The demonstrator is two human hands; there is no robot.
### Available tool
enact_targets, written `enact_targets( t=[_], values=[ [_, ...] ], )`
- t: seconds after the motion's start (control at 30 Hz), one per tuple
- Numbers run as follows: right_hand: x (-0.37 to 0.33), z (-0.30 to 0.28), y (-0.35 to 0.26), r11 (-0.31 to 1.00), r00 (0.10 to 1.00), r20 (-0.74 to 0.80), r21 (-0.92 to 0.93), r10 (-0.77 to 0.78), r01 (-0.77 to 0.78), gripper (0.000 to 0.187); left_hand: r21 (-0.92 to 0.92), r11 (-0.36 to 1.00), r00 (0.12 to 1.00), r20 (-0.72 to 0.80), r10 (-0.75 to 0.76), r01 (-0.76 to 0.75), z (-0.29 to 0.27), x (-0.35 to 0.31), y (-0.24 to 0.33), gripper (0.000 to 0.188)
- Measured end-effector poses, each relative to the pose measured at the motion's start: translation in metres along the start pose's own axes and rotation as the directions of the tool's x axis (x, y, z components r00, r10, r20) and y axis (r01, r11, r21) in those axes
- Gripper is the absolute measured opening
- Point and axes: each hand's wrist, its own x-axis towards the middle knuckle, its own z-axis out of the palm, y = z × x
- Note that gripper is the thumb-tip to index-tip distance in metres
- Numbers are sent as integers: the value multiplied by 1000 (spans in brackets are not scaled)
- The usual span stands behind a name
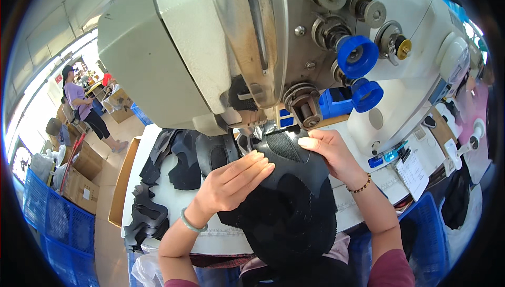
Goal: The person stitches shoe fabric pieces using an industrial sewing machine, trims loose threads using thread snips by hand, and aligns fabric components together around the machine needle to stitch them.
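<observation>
A black piece (284,197), shaped like a shoe upper with a mesh patch (286,145), lies under the head of a sewing machine (194,50). Its far edge reaches the presser foot (258,131), and its near end hangs toward my lap. My right hand (331,153) grips the right edge, thumb on top and fingers partly hidden beneath. Over the left part of the piece, my left hand (234,179) holds its fingers stretched out side by side, tips near the presser foot. Its thumb is hidden.
Stacked black cut pieces (147,213) lie at the table's left, with more (184,161) behind. Thread tension knobs (357,55) jut out above my right hand. A blue crate (426,234) stands at lower right. Farther left, a person (79,95) stands near cardboard boxes (81,190).
</observation>
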Motion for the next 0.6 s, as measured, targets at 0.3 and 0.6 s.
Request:
enact_targets(
  t=[0.3,0.6],
  values=[
    [0,0,-7,999,998,41,-19,38,-37,27,-57,995,994,-72,-83,79,11,-5,-9,34],
    [-3,13,-10,1000,1000,-7,-6,21,-21,27,-149,958,962,-88,-260,245,3,-2,-5,39]
  ],
)
